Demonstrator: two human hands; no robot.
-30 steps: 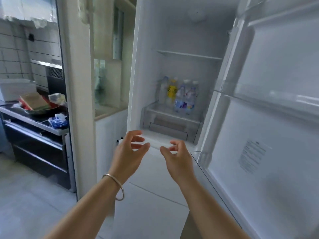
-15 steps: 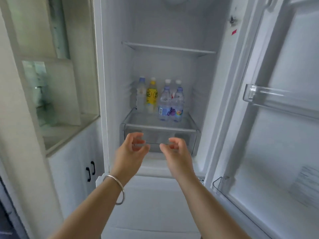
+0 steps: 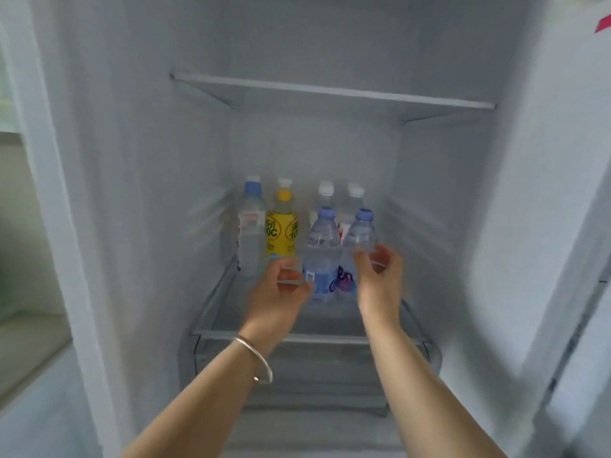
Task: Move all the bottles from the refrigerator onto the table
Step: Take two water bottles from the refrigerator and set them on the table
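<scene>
Several bottles stand on the lower glass shelf (image 3: 218, 312) of the open refrigerator. Two clear water bottles with blue caps stand in front: one (image 3: 322, 256) at left, one (image 3: 362, 236) at right. Behind them are two white-capped bottles (image 3: 325, 193). Left of these stand a yellow-labelled bottle (image 3: 281, 236) and a clear bottle with a blue cap (image 3: 252, 233). My left hand (image 3: 281, 292), fingers curled and apart, is just left of the front left bottle. My right hand (image 3: 377, 276) is open beside the front right bottle. Neither hand clearly grips anything.
An upper glass shelf (image 3: 330, 90) spans the fridge above the bottles, with nothing on it. A drawer (image 3: 314, 375) sits under the lower shelf. The fridge door (image 3: 578, 226) stands open at right. A cabinet ledge (image 3: 29, 342) is at left.
The view has closed in on the fridge interior. Both hands have reached forward from below the shelf to either side of the two front water bottles.
</scene>
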